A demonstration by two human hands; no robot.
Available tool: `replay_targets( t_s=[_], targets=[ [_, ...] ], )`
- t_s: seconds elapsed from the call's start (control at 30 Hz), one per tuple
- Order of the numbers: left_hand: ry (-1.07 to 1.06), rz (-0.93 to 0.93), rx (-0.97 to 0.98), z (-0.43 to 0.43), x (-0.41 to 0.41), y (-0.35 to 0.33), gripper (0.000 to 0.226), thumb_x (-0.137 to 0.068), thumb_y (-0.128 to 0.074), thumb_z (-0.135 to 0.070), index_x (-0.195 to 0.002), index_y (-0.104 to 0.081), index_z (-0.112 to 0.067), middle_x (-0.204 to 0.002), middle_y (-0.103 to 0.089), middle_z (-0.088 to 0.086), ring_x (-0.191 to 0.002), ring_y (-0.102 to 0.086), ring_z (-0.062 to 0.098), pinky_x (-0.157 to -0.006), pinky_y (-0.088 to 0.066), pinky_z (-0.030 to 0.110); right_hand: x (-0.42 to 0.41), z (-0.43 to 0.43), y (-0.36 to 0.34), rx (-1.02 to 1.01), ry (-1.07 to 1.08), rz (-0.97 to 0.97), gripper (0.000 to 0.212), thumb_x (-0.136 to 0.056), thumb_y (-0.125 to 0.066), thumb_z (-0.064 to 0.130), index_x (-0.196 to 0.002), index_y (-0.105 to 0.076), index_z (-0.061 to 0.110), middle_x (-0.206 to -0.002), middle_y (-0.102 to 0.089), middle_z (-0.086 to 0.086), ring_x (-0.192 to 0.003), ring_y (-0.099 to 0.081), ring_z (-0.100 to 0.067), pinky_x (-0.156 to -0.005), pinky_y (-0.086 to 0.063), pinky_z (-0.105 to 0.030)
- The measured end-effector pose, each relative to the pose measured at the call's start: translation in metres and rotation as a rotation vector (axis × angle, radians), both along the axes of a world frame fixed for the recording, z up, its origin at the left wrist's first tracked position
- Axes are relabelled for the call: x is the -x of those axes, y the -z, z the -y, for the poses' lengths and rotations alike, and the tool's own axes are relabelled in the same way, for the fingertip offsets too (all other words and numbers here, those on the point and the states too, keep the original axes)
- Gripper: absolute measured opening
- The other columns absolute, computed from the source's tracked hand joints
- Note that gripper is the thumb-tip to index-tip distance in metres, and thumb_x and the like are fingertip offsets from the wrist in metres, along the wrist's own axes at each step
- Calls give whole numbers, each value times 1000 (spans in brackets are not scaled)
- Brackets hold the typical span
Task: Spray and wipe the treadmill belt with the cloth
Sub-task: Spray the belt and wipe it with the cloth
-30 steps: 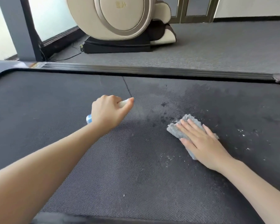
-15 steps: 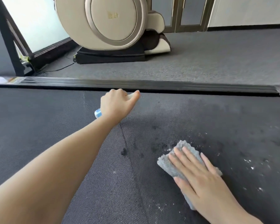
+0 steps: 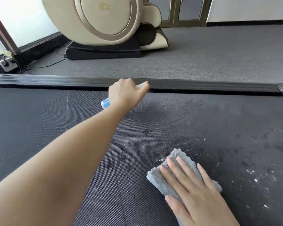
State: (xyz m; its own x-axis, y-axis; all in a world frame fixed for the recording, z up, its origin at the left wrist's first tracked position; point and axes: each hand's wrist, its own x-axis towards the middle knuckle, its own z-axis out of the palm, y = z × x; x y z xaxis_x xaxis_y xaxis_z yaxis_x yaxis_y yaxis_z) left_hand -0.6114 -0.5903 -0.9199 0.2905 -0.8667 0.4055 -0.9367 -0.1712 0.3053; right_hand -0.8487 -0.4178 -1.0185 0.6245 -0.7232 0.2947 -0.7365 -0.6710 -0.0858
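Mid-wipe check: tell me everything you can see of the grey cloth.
The cloth is grey and fluffy, like plush microfibre, folded into a thick pad with doubled layers showing at its left edge. It lies flat on the treadmill belt, at the lower right of the view. The right hand rests on it with straight, spread fingers, covering its middle. Dark wet spots and white specks dot the belt around it. Whether it is damp cannot be told.
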Motion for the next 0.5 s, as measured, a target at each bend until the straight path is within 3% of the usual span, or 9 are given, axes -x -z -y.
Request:
replay_targets(
  t_s=[0.13,0.23,0.37,0.5],
  targets=[
    [12,-8,-38,5,3,2,60,-87,-42,-63,-56,-47,-11,-59,-45,3,-71,-50,32,-67,-36,33,-1,3,-4,-44,-6,-4,54,-98,-18,52,-138,-45,27,-144,-47,6,-134,-39,-13,-100,-33,-44],
    [35,-14,-52,-4,-10,5,66,-88,-39,-69,-56,-49,-12,-65,-51,8,-72,-49,33,-68,-38,35,-1,28,-16,-152,-32,-90,57,-99,-13,53,-143,-40,28,-151,-37,10,-140,-32,-10,-105,-27,-42],
    [74,22,-86,-35,-38,10,70,-88,-37,-72,-54,-47,-12,-63,-55,9,-72,-54,33,-68,-43,35,-10,111,-26,-287,81,-143,78,-80,19,69,-150,0,40,-156,9,23,-141,17,5,-119,3,-34],
    [78,99,-137,-65,-73,12,81,-77,-26,-86,-56,-50,-11,-59,-55,6,-69,-56,33,-64,-41,34,-26,215,-23,-377,367,-101,58,-97,-4,53,-151,-1,33,-159,8,15,-144,13,-2,-118,6,-41]
  ],
)
